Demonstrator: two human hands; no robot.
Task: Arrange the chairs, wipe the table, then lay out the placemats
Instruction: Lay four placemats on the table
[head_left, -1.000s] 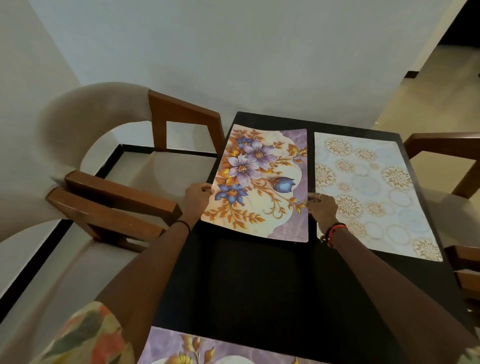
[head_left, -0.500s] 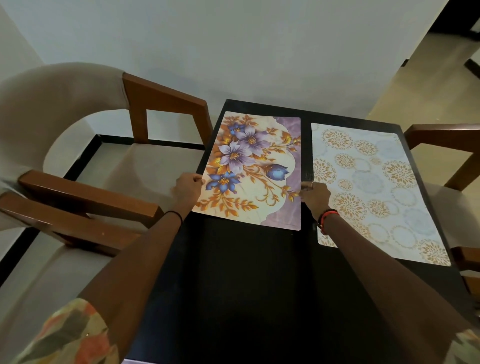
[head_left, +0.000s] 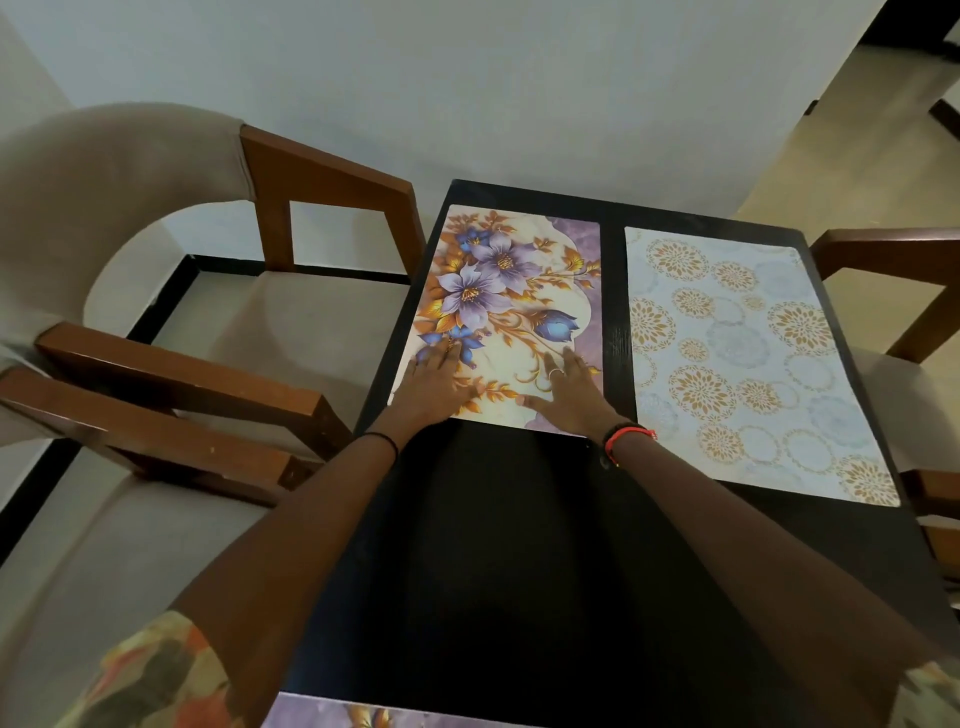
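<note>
A purple-flowered placemat (head_left: 511, 291) lies flat at the far left of the black table (head_left: 498, 545). My left hand (head_left: 434, 382) and my right hand (head_left: 569, 395) both rest palm-down, fingers spread, on its near end. Beside it on the right lies a pale placemat with gold medallions (head_left: 743, 353), a strip of bare table between the two. The edge of a third flowered placemat (head_left: 374, 716) shows at the table's near edge. A wooden chair with beige cushions (head_left: 291, 322) stands at the table's left side.
A second wooden chair (head_left: 904, 254) stands at the table's right side, partly cut off. The wall (head_left: 467, 78) runs just behind the table's far end. A nearer beige seat (head_left: 104, 561) fills the lower left.
My hands have let go of the flowered placemat's side edges and now lie flat on its near end. The mat has settled flat on the table.
</note>
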